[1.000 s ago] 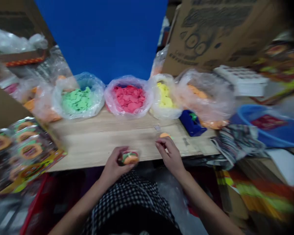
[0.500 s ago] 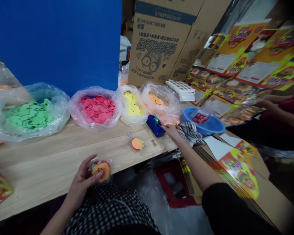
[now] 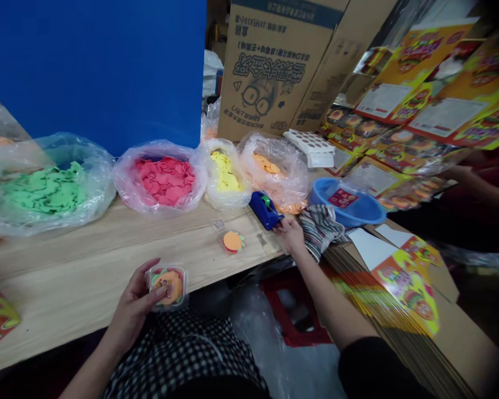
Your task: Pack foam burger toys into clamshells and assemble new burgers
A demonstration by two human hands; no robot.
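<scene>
Near left: left grip point(image 3: 131, 310) curled around a clear plastic tub point(image 3: 166, 286) of orange and green foam pieces, fingers wrapped over one side, just past the near edge of the worktop point(image 3: 87, 266). Tub likely light, thin-walled and slightly slippery; side walls the likely best hold. Right of centre: right grip point(image 3: 291, 234) open, nothing visible in it, just beside a blue tape dispenser point(image 3: 266, 210) and a striped cloth point(image 3: 319, 230). Between the grips: a small orange foam stack point(image 3: 233, 241), probably soft and easily pinched at its edge. Farther: bagged green point(image 3: 41, 191), pink point(image 3: 162, 180), yellow point(image 3: 224, 172) and orange point(image 3: 268, 166) foam discs in a row; a blue basin point(image 3: 349, 202); a cardboard box point(image 3: 261, 72). Far right: a co-worker's hand point(image 3: 457, 174).
</scene>
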